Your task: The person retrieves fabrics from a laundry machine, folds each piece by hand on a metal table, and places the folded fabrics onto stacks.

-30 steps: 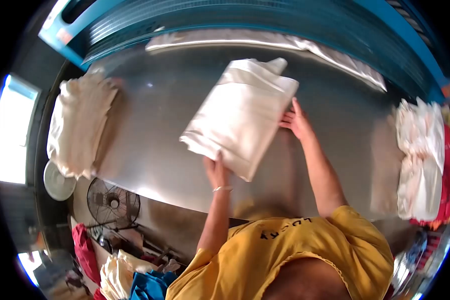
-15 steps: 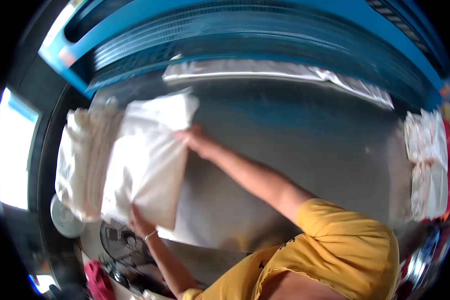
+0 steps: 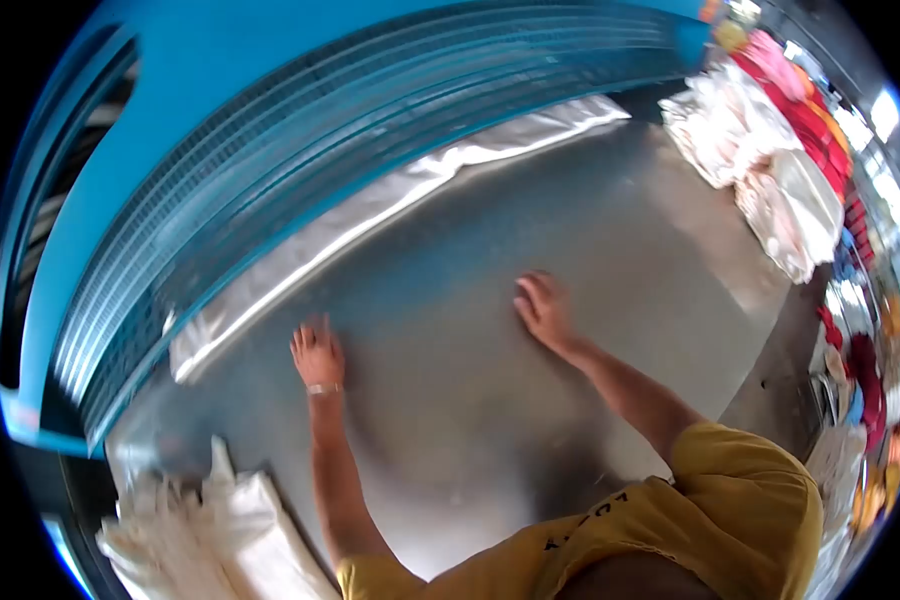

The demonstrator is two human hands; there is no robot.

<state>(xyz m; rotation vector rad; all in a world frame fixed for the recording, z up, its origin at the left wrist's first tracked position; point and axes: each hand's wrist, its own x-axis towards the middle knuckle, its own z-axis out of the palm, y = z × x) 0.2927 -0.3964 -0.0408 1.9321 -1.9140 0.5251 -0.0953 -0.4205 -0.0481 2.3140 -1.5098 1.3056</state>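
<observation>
Down, lower left, goes the folded white cloth (image 3: 265, 530), freeing left hand (image 3: 318, 350) and right hand (image 3: 546, 308), fingers (image 3: 308, 338) loosely open, empty.

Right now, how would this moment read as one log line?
left hand: empty, over shiny grey metal table; right hand: empty, over table; folded off-white cloth pile: at table's left end
</observation>
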